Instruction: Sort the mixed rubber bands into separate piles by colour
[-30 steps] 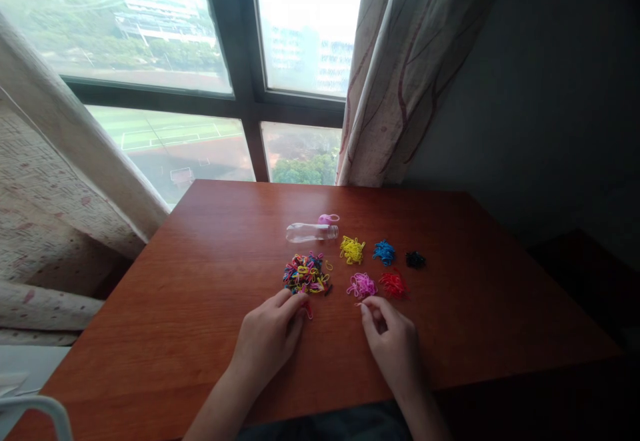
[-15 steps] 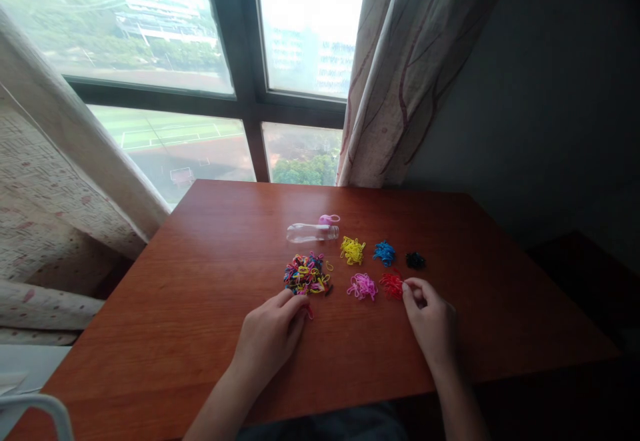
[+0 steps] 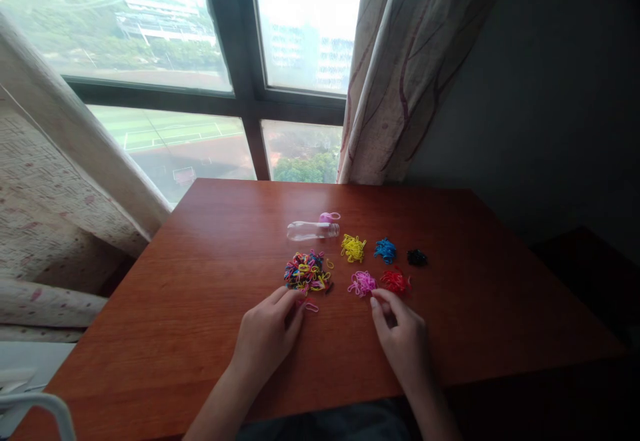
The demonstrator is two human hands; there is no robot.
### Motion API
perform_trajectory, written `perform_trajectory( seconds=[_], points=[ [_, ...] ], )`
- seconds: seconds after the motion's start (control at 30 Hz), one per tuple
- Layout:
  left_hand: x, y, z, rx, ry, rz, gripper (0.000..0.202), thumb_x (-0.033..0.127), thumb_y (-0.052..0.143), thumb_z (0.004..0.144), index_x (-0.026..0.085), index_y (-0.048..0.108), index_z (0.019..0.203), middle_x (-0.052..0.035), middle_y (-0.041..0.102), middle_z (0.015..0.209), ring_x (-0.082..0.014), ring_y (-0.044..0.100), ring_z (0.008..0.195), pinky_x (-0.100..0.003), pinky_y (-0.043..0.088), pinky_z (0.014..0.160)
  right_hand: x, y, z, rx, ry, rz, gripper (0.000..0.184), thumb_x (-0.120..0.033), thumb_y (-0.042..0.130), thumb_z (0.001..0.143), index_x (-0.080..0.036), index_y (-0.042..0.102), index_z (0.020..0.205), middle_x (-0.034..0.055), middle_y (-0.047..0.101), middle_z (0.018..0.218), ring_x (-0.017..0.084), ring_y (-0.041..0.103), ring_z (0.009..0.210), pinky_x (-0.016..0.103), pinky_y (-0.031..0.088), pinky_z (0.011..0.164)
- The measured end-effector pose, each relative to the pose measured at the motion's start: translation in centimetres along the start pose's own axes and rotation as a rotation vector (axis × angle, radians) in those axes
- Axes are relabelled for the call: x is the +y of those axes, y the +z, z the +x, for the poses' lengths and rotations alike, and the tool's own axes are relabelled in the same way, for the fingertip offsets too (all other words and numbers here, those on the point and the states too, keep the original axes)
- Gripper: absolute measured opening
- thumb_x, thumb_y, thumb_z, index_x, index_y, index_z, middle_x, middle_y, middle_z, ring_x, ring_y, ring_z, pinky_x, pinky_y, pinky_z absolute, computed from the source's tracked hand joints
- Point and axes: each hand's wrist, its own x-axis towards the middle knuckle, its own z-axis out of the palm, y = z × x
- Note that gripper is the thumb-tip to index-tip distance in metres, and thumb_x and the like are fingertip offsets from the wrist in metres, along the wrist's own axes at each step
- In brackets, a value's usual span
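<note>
multicoloured band heap [image 3: 306,270], pink bands [image 3: 361,284], red bands [image 3: 395,281], reddish-brown table [image 3: 200,321]

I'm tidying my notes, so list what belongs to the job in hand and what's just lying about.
Apparently in use:
mixed elastic-band pile, near the left hand
pink pile, near the right hand
yellow pile, blue pile, black pile, red pile

Apparently just lying about:
clear bottle, on its side
pink looped cap

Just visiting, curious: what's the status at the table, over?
Left fingers at mixed rubber-band pile. Right fingers beside pink rubber-band pile. Grip unclear. Transparent bottle lying beyond, out of the way.
</note>
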Motion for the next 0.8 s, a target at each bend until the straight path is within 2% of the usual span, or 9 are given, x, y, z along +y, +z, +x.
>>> perform_trajectory(
  seconds=[0.13,0.23,0.47,0.8],
  points=[
    [0.1,-0.1,0.0,-0.003,0.001,0.007,0.017,0.032,0.050,0.093,0.027,0.065,0.098,0.0002,0.072,0.094,-0.0163,0.068,0.077,-0.024,0.047,0.063,-1.0,1.2,-1.2,-0.109,-0.120,0.015,0.025,-0.028,0.045,0.097,-0.021,0.069,0.097,0.0055,0.074,0.086,0.018,0.070,0.073,0.025,0.053,0.069],
    [0.2,-0.1,0.1,-0.010,0.003,-0.003,0.017,0.032,0.050,0.093,0.026,0.065,0.098,-0.0003,0.072,0.095,-0.0161,0.068,0.077,-0.024,0.047,0.063,-1.2,1.5,-1.6,-0.145,-0.170,0.007,0.025,-0.026,0.044,0.097,-0.021,0.069,0.096,0.0055,0.073,0.086,0.018,0.070,0.074,0.025,0.052,0.070],
    [0.4,-0.2,0.4,-0.033,0.021,-0.003,0.019,0.032,0.048,0.095,0.025,0.065,0.097,-0.0009,0.070,0.091,-0.0164,0.068,0.076,-0.025,0.048,0.062,-1.5,1.4,-1.5,-0.215,-0.180,-0.028,0.022,-0.022,0.046,0.096,-0.021,0.068,0.095,0.0037,0.072,0.081,0.017,0.068,0.072,0.025,0.048,0.069],
    [0.0,0.2,0.2,-0.018,0.013,0.004,0.017,0.031,0.049,0.094,0.026,0.063,0.102,0.0002,0.070,0.096,-0.0163,0.068,0.078,-0.025,0.047,0.064,-1.5,1.6,-1.5,-0.218,-0.171,-0.010,0.020,-0.019,0.047,0.094,-0.022,0.067,0.094,0.0017,0.071,0.081,0.017,0.067,0.072,0.025,0.045,0.068]
  ],
)
